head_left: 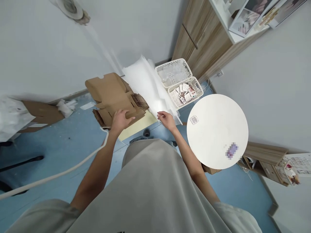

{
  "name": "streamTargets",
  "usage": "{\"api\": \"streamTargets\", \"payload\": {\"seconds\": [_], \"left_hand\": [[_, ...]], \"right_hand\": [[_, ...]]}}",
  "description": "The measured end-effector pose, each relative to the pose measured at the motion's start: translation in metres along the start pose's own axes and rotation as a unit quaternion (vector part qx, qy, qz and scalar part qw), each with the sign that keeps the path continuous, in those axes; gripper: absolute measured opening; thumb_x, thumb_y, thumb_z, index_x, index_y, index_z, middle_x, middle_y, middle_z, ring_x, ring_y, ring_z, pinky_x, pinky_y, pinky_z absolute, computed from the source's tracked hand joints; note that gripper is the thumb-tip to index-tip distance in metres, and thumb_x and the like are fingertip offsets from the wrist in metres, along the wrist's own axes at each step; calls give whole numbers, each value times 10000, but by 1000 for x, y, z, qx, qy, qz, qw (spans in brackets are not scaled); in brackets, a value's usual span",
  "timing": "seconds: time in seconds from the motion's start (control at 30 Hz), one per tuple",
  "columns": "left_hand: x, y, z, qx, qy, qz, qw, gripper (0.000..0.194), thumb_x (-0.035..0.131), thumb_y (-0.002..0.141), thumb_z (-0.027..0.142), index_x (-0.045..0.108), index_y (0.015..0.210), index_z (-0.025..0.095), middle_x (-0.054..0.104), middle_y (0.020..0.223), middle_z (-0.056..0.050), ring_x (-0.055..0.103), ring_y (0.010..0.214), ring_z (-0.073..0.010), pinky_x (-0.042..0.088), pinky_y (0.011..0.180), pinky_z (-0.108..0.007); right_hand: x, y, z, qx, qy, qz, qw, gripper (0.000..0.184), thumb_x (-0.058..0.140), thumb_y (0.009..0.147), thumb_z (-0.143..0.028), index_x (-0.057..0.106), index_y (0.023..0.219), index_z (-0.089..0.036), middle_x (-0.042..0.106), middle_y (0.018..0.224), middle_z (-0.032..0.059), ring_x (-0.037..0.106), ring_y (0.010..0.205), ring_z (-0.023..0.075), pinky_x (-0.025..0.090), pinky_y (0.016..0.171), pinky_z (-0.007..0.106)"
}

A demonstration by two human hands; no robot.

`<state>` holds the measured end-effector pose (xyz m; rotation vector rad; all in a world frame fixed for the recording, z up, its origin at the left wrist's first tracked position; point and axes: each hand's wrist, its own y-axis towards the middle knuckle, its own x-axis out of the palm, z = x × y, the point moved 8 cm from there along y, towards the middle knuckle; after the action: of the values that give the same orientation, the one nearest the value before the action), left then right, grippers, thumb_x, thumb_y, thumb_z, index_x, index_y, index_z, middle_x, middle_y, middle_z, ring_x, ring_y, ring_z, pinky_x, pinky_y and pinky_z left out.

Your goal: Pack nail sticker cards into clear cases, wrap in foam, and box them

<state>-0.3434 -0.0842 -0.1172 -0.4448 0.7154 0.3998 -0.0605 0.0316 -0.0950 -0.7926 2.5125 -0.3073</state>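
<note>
My left hand point(120, 120) lies over the near edge of a stack of flattened brown cardboard boxes point(109, 89), thumb and fingers spread apart. Whether it presses on the cardboard or just hovers I cannot tell. To its right, my right hand point(167, 119) is over the near end of the white foam sheets point(145, 81). Its fingers are loosely curled, with a gap to the thumb and nothing visible between them. Under the cardboard and foam, part of a pale yellow surface point(136, 125) shows.
Behind the foam stand two white baskets, one with clear plastic packs point(173, 72), one with small printed cards point(186, 92). A round white table point(218, 129) is at right, a wooden cabinet point(201, 35) behind. A white curved tube point(73, 165) crosses on the left.
</note>
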Motion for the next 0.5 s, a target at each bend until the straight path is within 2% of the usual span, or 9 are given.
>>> {"api": "streamTargets", "payload": {"seconds": [0.07,0.17,0.3,0.4,0.5], "left_hand": [[2,2,-2,29,7,-8,1000,490,856,785,506,758,1165,212,717,1276,-173,569,1344,-456,418,1229,-583],[7,-1,3,64,19,-26,997,512,794,854,520,751,1260,211,705,1313,-167,557,1348,-435,432,1217,-557],[16,-6,15,96,63,-72,991,489,693,960,453,713,1378,201,671,1400,-164,528,1391,-399,418,1234,-526],[20,-9,19,110,77,-93,987,468,679,971,381,702,1401,198,668,1416,-160,533,1386,-386,427,1224,-512],[21,-13,19,112,69,-104,986,464,690,961,338,701,1399,186,672,1425,-163,551,1376,-379,441,1212,-497]], "right_hand": [[12,10,1,8,-49,9,999,185,672,1059,-289,770,1193,-207,814,1207,90,785,1054,218,579,1003,309],[24,26,17,37,-157,28,987,258,710,1044,-290,743,1277,-183,755,1355,141,737,1206,257,535,1110,345],[43,44,45,83,-317,16,945,477,782,997,-285,650,1431,-139,611,1529,201,626,1385,312,509,1145,374],[56,49,64,118,-385,-8,915,387,699,1037,-229,653,1413,-149,611,1503,186,661,1303,281,528,1070,344],[64,47,73,132,-408,-21,903,273,528,1104,-193,730,1285,-163,686,1376,167,706,1178,255,525,1001,321]]}}
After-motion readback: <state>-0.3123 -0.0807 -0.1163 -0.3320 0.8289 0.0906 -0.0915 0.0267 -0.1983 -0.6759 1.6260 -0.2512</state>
